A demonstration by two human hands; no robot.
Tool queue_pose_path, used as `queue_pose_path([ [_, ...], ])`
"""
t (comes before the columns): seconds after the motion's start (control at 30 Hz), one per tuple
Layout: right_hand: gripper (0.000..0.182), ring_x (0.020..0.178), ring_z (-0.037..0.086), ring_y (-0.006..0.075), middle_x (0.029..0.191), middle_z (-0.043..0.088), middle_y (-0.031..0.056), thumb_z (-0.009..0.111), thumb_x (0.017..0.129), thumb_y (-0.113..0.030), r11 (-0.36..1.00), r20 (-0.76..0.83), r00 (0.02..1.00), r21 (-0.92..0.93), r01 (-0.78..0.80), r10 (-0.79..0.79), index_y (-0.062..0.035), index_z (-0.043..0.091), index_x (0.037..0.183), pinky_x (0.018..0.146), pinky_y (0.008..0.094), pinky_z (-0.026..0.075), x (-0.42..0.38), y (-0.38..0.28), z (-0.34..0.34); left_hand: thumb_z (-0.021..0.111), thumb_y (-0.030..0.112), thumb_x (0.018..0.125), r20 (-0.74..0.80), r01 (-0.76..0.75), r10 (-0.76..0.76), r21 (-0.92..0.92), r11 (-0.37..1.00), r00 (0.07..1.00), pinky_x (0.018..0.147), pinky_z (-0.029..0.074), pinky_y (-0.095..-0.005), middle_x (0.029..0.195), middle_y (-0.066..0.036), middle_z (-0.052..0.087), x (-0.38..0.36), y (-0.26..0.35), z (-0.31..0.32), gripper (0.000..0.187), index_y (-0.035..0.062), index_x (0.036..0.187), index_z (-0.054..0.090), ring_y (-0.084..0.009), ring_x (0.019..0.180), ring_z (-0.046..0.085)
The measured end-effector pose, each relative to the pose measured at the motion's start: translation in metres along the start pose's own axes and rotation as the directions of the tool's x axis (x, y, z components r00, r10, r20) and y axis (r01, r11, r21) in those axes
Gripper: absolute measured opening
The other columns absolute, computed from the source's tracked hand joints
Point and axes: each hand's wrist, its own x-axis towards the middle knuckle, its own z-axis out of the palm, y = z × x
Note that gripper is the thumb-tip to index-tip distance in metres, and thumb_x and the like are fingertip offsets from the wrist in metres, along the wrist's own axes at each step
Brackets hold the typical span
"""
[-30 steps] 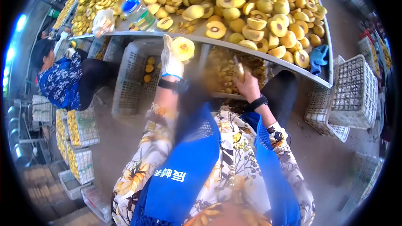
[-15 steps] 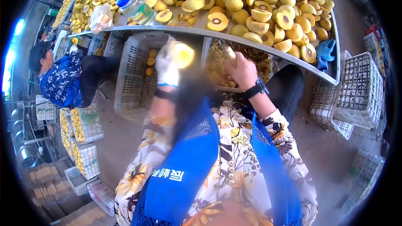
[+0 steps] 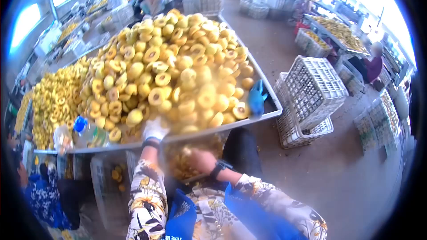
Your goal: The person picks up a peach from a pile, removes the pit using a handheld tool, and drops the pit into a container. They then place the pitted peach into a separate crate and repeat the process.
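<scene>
My left hand (image 3: 155, 130), in a white glove, reaches over the near edge of the metal table (image 3: 213, 130), beside the heap of halved yellow fruit (image 3: 151, 84). Its fingers are blurred, and whether they touch a fruit is unclear. Bare and with a dark watch at the wrist, my right hand (image 3: 202, 161) is closed below the table edge, above a crate of yellow pieces (image 3: 178, 164). What it grips is too blurred to make out.
A bottle with a blue cap (image 3: 95, 134) and a plastic bag (image 3: 63, 139) lie at the table's left. A blue glove (image 3: 256, 98) rests at the right corner. White crates (image 3: 311, 93) stand on the right. Co-workers sit at lower left, behind the heap and far right.
The view has tilted up and turned, showing more of the room. My left hand has gone from above the crate, where it held a yellow fruit half, to the table's edge.
</scene>
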Motion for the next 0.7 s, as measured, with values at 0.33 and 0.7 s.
queue_pose_path([
  [0.33, 0.044, 0.067, 0.06, 0.0235, 0.074, 0.061, 0.0124, 0.062, 0.079, -0.037, 0.778, -0.059, 0.982, 0.619, -0.107, 0.182, -0.0031, 0.052, 0.106, 0.061, 0.033, 0.048, 0.029, -0.041, -0.067, 0.078, 0.019, 0.052, -0.255, -0.707, 0.66, -0.225, 0.671, 0.707, 0.088, 0.044, -0.0344, 0.12, -0.017, 0.049, -0.087, 0.022, -0.039, 0.083, 0.0061, 0.125, 0.041, -0.028, 0.105, 0.053],
  [0.7, 0.036, 0.062, 0.055, 0.0113, 0.078, 0.059, 0.0013, 0.063, 0.081, -0.023, 0.399, -0.315, 0.889, 0.901, 0.169, 0.333, -0.0029, 0.048, 0.107, 0.055, 0.0263, 0.047, 0.001, -0.085, -0.066, 0.043, 0.057, 0.084, -0.09, -0.046, 0.242, -0.982, -0.182, 0.966, 0.081, 0.046, -0.0314, 0.116, -0.007, 0.051, -0.163, 0.066, 0.009, 0.064, 0.0081, 0.125, 0.041, -0.0189, 0.099, 0.053],
])
